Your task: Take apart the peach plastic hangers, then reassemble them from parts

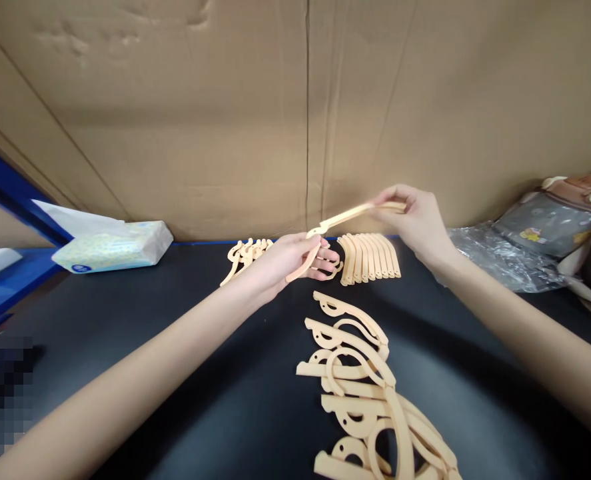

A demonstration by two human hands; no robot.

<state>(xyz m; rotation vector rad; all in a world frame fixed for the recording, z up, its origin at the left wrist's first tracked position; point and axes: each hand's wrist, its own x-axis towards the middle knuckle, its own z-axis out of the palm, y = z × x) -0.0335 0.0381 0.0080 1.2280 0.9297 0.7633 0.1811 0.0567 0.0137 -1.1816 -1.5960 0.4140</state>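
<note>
My left hand [300, 257] is closed on a beige folding clothes hanger part [302, 265], pinching it near its top joint. A slim beige hanger arm [348, 215] runs from that joint up to the right, its far end between the thumb and fingers of my right hand [412, 217]. The two pieces meet at the joint; whether they are locked together I cannot tell. Behind my hands stands a neat row of curved beige hanger arms [370, 259]. To the left, partly hidden by my left hand, lie several pieces with hooked ends [248, 250].
Folded beige hangers [360, 393] lie overlapping on the black tabletop [235, 373] nearest me. A tissue pack [115, 248] sits at the back left by a blue frame [5, 193]. Clear plastic bags [505, 257] are at the right. A cardboard wall [215, 120] closes the back.
</note>
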